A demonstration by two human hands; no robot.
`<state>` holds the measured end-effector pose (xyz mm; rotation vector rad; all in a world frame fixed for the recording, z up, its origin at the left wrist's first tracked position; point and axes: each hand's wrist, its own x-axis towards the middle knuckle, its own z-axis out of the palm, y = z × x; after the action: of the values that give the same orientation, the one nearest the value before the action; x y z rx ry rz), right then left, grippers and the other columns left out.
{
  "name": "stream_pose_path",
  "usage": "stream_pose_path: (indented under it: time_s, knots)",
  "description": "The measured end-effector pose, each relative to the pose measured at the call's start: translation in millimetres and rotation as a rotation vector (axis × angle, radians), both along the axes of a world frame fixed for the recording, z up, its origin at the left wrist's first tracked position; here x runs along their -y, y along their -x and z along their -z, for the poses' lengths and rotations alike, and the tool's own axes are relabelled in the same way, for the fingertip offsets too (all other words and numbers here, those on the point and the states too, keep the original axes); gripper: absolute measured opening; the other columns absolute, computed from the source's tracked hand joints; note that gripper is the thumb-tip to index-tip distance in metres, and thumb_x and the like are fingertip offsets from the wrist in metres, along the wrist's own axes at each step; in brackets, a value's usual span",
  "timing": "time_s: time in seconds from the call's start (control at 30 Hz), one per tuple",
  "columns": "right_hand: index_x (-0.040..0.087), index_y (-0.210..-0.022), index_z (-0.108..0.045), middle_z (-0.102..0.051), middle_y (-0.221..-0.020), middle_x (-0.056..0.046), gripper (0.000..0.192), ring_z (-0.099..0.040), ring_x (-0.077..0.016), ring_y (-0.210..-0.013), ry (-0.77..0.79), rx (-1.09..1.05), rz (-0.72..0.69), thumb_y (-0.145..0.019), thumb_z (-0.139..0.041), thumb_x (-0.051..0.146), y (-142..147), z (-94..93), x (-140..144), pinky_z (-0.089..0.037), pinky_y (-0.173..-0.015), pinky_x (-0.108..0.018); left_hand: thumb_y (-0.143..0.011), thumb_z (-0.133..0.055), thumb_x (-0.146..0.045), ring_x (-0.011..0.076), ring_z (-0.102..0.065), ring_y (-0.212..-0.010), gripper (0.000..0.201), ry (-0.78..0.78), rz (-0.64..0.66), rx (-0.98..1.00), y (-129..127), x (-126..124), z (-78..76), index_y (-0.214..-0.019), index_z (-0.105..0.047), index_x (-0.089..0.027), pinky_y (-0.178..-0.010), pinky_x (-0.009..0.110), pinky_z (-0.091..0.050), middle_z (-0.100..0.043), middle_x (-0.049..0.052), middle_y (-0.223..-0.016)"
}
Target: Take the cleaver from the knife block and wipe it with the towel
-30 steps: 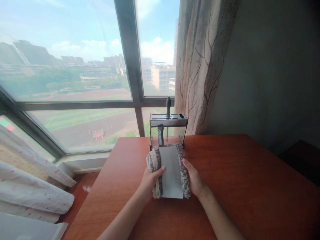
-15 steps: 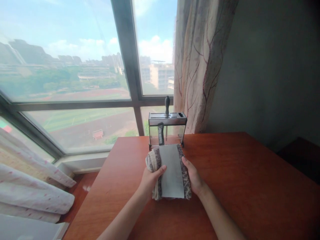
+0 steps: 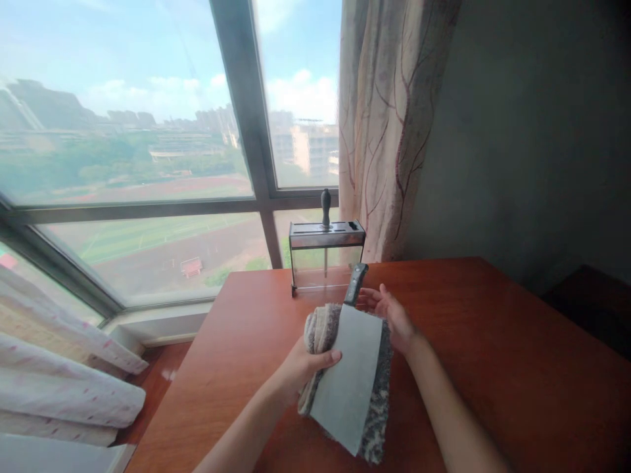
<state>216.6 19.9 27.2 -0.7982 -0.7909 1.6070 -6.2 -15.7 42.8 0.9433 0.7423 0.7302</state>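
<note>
Since a second ago cleaver [image 3: 351, 374] swung toward 5 o'clock on mottled cloth [image 3: 377, 407]; left hand [image 3: 305, 368] grips cloth, right hand [image 3: 394, 318] fingers spread beside handle [image 3: 355, 284] — bare edge could slip, cutting fingers.

The cloth [image 3: 374, 401] lies mostly under the cleaver [image 3: 348, 381], so only its speckled edge and a bunched fold show. The left hand [image 3: 303, 368] hides part of that fold, and its fingers beneath cannot be seen. The right hand [image 3: 394, 315] covers the far edge of the blade; whether it grips the handle is unclear. The rack [image 3: 326, 253] conceals the blade of the knife [image 3: 325, 207] standing in it. Both forearms are cut off by the bottom edge. The surface [image 3: 493, 368] runs past the right edge.
</note>
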Motion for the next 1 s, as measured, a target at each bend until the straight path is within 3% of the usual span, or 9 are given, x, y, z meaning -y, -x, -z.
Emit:
stream_pose_path:
  time_s: [0.17,0.27,0.47,0.63,0.8,0.9,1.0]
  knots:
    - [0.019,-0.099,-0.064,-0.072,-0.091,-0.006,0.040,-0.061,-0.0148,-0.066,-0.052,0.120,0.045,-0.079,-0.060,0.054,1.0,-10.7,-22.1,-0.042,-0.055,-0.024,-0.059,-0.082,-0.029,0.0280,-0.065,-0.093,0.057,-0.035,0.020,-0.015,0.3,-4.1,9.1,-0.110,-0.063,-0.013,-0.081,0.033,-0.050,-0.071,0.011,-0.099]
    - [0.017,-0.091,-0.064,-0.072,-0.082,-0.005,0.033,-0.058,-0.0137,-0.063,-0.097,0.230,0.094,-0.076,-0.066,0.046,3.7,-14.9,-28.6,-0.038,-0.050,-0.022,-0.057,-0.083,-0.028,0.0292,-0.066,-0.091,0.056,-0.024,0.030,-0.020,1.7,-5.1,12.4,-0.107,-0.064,-0.012,-0.079,0.035,-0.051,-0.071,0.012,-0.098]
    - [0.016,-0.083,-0.064,-0.071,-0.077,-0.005,0.029,-0.054,-0.0112,-0.054,-0.052,0.323,0.112,-0.075,-0.067,0.044,10.6,-6.7,-27.5,-0.034,-0.045,-0.020,-0.056,-0.082,-0.022,0.0309,-0.066,-0.089,0.061,0.017,0.043,0.039,5.4,-2.8,7.9,-0.113,-0.062,-0.013,-0.078,0.037,-0.052,-0.071,0.013,-0.098]
    - [0.016,-0.083,-0.066,-0.072,-0.077,-0.005,0.031,-0.051,-0.0098,-0.047,-0.049,0.310,0.155,-0.072,-0.068,0.045,9.5,-3.5,-25.0,-0.032,-0.040,-0.021,-0.065,-0.074,-0.024,0.0262,-0.069,-0.077,0.049,0.194,-0.005,0.032,10.0,-3.8,13.2,-0.111,-0.063,-0.014,-0.070,0.034,-0.052,-0.073,0.012,-0.093]
    - [0.018,-0.082,-0.064,-0.071,-0.074,-0.002,0.027,-0.050,-0.0088,-0.046,-0.048,0.238,0.263,-0.073,-0.067,0.044,1.1,-2.5,-26.3,-0.034,-0.040,-0.021,-0.063,-0.072,-0.027,0.0245,-0.069,-0.066,0.042,0.380,0.018,0.134,20.7,-4.7,20.3,-0.100,-0.068,-0.010,-0.064,0.032,-0.052,-0.074,0.012,-0.078]
    - [0.019,-0.081,-0.062,-0.071,-0.074,-0.002,0.028,-0.047,-0.0080,-0.042,-0.045,0.205,0.313,-0.073,-0.065,0.045,-3.5,-0.4,-28.7,-0.035,-0.038,-0.021,-0.062,-0.073,-0.038,0.0244,-0.069,-0.072,0.040,0.415,0.018,0.269,26.6,-4.5,19.9,-0.091,-0.071,-0.009,-0.073,0.032,-0.052,-0.075,0.010,-0.078]
    - [0.019,-0.079,-0.062,-0.071,-0.073,-0.004,0.030,-0.049,-0.0100,-0.042,-0.037,0.199,0.337,-0.071,-0.065,0.048,-4.6,1.3,-31.7,-0.034,-0.035,-0.022,-0.069,-0.062,-0.057,0.0289,-0.068,-0.086,0.054,0.391,0.010,0.321,26.5,-7.4,18.3,-0.095,-0.071,-0.010,-0.083,0.038,-0.050,-0.074,0.011,-0.084]
